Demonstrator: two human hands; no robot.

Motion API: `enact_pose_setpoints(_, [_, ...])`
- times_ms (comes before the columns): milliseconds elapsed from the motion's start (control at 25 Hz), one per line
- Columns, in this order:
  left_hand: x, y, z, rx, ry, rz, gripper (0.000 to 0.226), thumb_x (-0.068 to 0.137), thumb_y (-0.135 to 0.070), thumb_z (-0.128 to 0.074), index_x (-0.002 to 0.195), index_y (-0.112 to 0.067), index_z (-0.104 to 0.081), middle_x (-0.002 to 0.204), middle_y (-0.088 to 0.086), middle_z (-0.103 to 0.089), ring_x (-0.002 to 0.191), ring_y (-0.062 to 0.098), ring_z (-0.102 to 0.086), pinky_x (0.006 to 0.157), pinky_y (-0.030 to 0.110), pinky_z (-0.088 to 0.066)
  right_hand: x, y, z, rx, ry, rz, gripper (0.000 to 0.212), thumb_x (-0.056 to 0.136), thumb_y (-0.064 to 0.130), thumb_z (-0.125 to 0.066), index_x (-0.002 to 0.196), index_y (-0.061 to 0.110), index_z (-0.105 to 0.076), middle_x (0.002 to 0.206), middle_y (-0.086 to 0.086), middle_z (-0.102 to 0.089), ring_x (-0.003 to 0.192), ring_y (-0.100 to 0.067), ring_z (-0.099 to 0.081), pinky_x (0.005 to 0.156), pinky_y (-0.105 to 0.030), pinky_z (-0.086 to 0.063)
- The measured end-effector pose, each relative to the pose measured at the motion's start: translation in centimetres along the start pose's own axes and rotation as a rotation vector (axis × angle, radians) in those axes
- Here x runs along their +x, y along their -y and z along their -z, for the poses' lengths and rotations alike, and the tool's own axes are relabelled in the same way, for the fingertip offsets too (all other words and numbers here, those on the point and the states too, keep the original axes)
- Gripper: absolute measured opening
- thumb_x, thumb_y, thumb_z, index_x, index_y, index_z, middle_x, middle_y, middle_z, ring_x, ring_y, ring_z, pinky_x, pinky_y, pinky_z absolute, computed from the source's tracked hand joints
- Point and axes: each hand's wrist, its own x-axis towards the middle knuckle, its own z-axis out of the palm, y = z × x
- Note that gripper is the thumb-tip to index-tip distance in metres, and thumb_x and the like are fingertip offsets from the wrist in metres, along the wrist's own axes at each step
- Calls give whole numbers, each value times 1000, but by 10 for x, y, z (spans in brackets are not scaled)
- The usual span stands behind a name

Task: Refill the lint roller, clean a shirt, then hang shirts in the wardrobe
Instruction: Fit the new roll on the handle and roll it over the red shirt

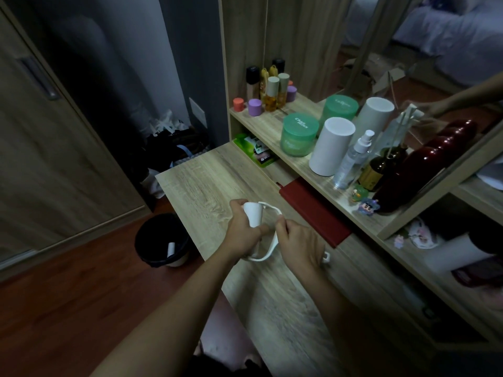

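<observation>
Fitting a fresh white refill roll [252, 214] onto the white lint roller frame [268, 244], above the wooden table [206, 183]. Left hand [243, 227] wrapping around the roll, fingers closed on it; right hand [296, 244] pinching the curved frame near its upper arm, with the handle end seeming to poke out past the wrist. Both being held clear of the table surface, not resting on it.

Probably still working the roll onto its axle, so risking a crooked seating: pushing at an angle, jamming the core, or springing the thin frame out of the grip. Squeezing too hard around the roll, likely sticking the fingers to the adhesive or peeling a sheet loose. Dropping either part, likely sending it off the table edge toward the black bin [162, 242] on the floor, already holding what looks like a spent roll [171, 249]. Swinging an elbow right, possibly knocking the bottles and jars [330, 144] crowding the shelf.

No shirt showing anywhere.
</observation>
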Motion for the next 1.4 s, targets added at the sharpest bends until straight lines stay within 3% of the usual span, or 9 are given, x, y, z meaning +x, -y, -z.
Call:
enact_pose_setpoints(200, [-3,-1,2,69,-11,-72,54,76,-12,-70,108,-13,-26,85,-4,-44,72,11,-51,57,27,-46,-1,4,-2,28,24,-36,48,97,41,-31,81,12,-65,79,-8,-69,73,-26,-61,59,-30,-32])
enact_pose_setpoints(400, [-4,1,3,52,-5,-45,54,74,-12,-70,107,-11,-27,84,0,-46,72,21,-56,64,41,-52,-7,2,-5,52,4,-47,48,96,42,-32,79,13,-66,77,-7,-69,73,-25,-61,59,-30,-35])
enact_pose_setpoints(720, [-6,6,3,65,10,-27,53,71,-15,-69,105,-14,-28,89,9,-50,74,29,-60,62,46,-55,-12,2,-1,39,18,-76,49,96,43,-32,79,13,-66,77,-7,-69,67,-20,-55,59,-29,-32])
enact_pose_setpoints(1000, [-5,9,1,165,6,-54,44,73,-12,-66,99,-13,-31,80,7,-51,62,20,-53,49,32,-45,-17,3,1,50,8,-95,47,96,42,-34,83,13,-68,84,-9,-71,81,-28,-63,61,-29,-30])
enact_pose_setpoints(1240, [-5,10,-3,221,18,-115,44,73,-17,-67,97,-16,-29,76,2,-50,59,19,-53,46,27,-42,-18,2,2,37,10,-59,47,96,42,-35,77,12,-65,77,-8,-70,71,-25,-61,59,-29,-31])
enact_pose_setpoints(1400, [-6,1,-4,211,-6,-133,50,75,-17,-67,106,-15,-28,84,-1,-47,69,17,-54,51,27,-44,-11,-4,7,112,-6,51,46,96,40,-34,68,13,-60,59,-3,-59,54,-17,-49,53,-29,-28])
